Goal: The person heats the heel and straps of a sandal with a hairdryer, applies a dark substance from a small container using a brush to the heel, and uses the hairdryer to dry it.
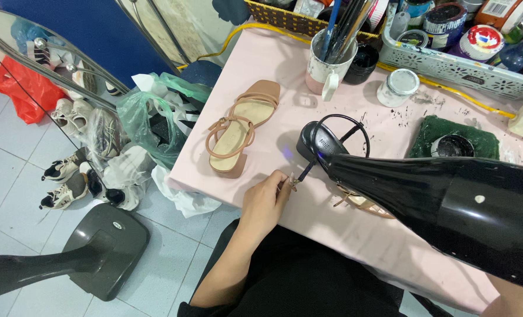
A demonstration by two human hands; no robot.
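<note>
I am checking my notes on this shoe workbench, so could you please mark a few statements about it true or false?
1. The left hand pinches the thin strap of the black-painted heeled sandal. True.
2. The tan strappy heeled sandal lies on the grey tiled floor. False: it rests on the pink table top.
3. The white mug holds brushes. True.
4. The large glossy black dryer-like tool comes in from the left. False: it enters from the right, and the right hand is mostly hidden behind it.
5. The small white jar stands inside the pale plastic basket. False: it stands on the table beside it.
</note>
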